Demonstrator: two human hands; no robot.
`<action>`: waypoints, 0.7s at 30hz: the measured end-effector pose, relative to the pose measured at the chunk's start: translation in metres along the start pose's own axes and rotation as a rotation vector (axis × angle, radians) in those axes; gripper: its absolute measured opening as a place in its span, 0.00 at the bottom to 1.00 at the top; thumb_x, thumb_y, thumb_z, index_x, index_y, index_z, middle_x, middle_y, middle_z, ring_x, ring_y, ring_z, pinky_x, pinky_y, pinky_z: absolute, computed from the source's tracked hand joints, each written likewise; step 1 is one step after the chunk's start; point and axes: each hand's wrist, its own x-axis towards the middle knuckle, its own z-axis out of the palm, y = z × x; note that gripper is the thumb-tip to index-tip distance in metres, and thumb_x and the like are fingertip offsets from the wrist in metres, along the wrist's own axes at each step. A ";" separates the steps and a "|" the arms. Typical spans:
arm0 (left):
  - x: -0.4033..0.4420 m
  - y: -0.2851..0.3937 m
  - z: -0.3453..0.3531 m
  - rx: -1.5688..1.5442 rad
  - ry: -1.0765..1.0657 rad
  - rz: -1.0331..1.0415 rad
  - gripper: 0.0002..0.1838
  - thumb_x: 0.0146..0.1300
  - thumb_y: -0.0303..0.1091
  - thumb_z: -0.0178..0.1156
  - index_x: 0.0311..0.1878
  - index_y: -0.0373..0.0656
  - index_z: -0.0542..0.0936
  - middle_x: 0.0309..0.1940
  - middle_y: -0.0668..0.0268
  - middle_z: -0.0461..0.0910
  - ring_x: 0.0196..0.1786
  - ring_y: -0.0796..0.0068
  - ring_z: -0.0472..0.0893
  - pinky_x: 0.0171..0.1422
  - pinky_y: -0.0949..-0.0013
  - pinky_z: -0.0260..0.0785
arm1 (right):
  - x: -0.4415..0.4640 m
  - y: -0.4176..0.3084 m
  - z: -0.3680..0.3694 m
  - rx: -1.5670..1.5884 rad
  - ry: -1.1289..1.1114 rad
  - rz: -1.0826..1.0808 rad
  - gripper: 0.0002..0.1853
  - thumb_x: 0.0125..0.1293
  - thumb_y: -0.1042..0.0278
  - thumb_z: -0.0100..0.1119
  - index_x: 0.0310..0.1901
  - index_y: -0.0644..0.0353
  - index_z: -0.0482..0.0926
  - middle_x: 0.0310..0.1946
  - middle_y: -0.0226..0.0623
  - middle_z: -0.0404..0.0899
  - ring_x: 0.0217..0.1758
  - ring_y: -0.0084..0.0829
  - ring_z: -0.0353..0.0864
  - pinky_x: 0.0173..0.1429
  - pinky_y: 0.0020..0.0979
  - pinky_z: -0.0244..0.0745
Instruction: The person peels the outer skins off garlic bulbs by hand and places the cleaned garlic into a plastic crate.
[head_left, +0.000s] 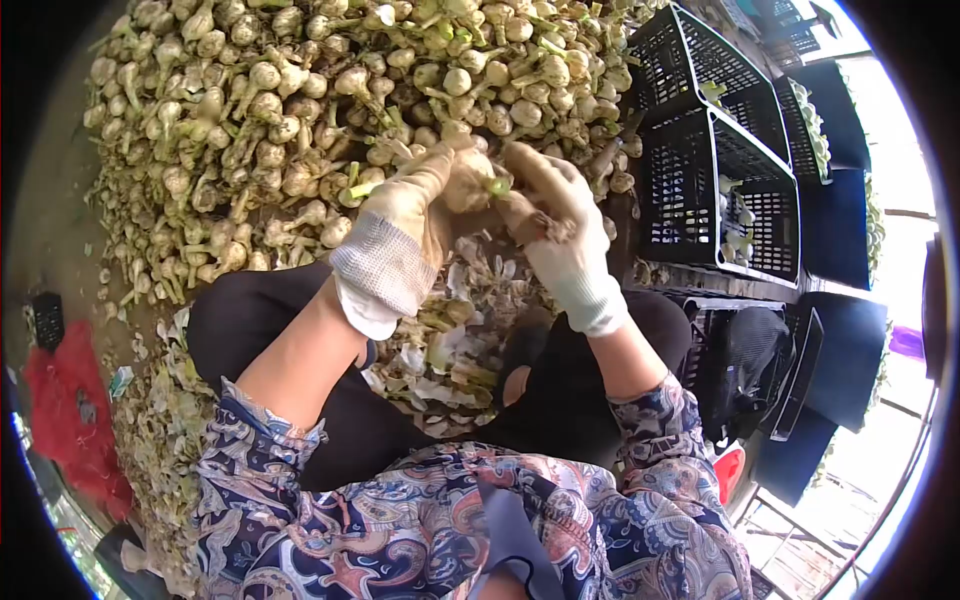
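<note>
Both of my hands wear soiled, light-coloured work gloves and meet in front of the pile. My left hand (pixel 400 225) is closed round a garlic bulb (pixel 467 185) that has a short green stub on its right side. My right hand (pixel 565 220) is curled at the bulb's right, fingers bent toward the green stub; what lies between its fingers is too small to make out. Behind the hands rises a large heap of garlic bulbs (pixel 270 110) with stems and dirt on them. Loose peelings (pixel 450 350) cover the ground between my legs.
Black plastic crates (pixel 675 190) stand at the right, one with a few bulbs inside. A black mesh object (pixel 755 350) lies below them. Dark blue panels (pixel 838 350) are farther right. Red netting (pixel 75 400) is at the far left.
</note>
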 end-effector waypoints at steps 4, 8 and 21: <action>-0.015 0.002 0.004 0.127 0.028 0.056 0.16 0.73 0.36 0.46 0.59 0.41 0.73 0.47 0.62 0.80 0.47 0.70 0.80 0.59 0.64 0.73 | -0.016 -0.016 0.006 0.413 -0.043 0.133 0.20 0.65 0.73 0.58 0.58 0.63 0.73 0.41 0.32 0.77 0.44 0.22 0.78 0.47 0.20 0.73; -0.009 0.003 0.005 0.678 0.075 0.255 0.17 0.64 0.23 0.59 0.57 0.36 0.75 0.44 0.65 0.79 0.44 0.80 0.78 0.52 0.78 0.74 | -0.005 -0.025 0.004 1.091 0.036 0.485 0.14 0.70 0.65 0.54 0.53 0.62 0.75 0.34 0.27 0.76 0.34 0.18 0.72 0.38 0.19 0.70; -0.062 0.002 0.015 1.023 0.028 0.642 0.29 0.48 0.15 0.66 0.57 0.43 0.77 0.47 0.65 0.76 0.42 0.79 0.78 0.47 0.76 0.74 | -0.032 -0.057 0.013 0.578 0.130 -0.094 0.12 0.68 0.64 0.58 0.48 0.60 0.76 0.30 0.21 0.74 0.28 0.11 0.68 0.31 0.15 0.65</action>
